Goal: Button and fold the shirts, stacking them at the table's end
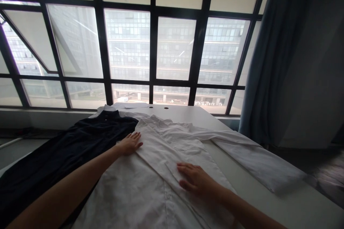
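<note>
Both hands open, palms down, no pinch. Left hand (pixel 130 144) lies flat on the white button-front shirt (pixel 158 182); right hand (pixel 196 179) rests, fingers lightly curled, below the chest pocket (pixel 185 145). Shirt sleeve (pixel 255 157) runs rightward along the worktop (pixel 271 204); navy garment (pixel 67 146) lies left of left hand. Flat palms suit smoothing without bunching.
</note>
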{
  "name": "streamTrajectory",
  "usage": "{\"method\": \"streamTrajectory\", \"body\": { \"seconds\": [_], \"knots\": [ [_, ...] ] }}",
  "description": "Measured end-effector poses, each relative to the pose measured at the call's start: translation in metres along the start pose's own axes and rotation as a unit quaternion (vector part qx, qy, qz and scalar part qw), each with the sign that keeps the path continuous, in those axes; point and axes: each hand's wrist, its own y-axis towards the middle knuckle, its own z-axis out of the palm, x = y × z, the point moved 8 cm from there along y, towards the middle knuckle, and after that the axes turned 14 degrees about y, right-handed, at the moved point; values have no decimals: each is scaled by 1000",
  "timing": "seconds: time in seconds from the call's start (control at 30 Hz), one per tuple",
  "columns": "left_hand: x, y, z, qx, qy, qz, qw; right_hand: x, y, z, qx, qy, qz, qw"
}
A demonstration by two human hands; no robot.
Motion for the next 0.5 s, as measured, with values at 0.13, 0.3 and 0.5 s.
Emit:
{"method": "streamTrajectory", "body": {
  "seconds": [0.13,0.3,0.5],
  "knots": [
    [-12,-17,1,5,-13,5,1000,-63,31,-80,-170,100,133,971],
    [-9,-20,1,-24,-40,-7,999,-163,6,-172,-355,184,349,847],
    [-6,-17,4,-44,-68,1,997,-230,-23,-209,-416,244,342,807]
  ]
}}
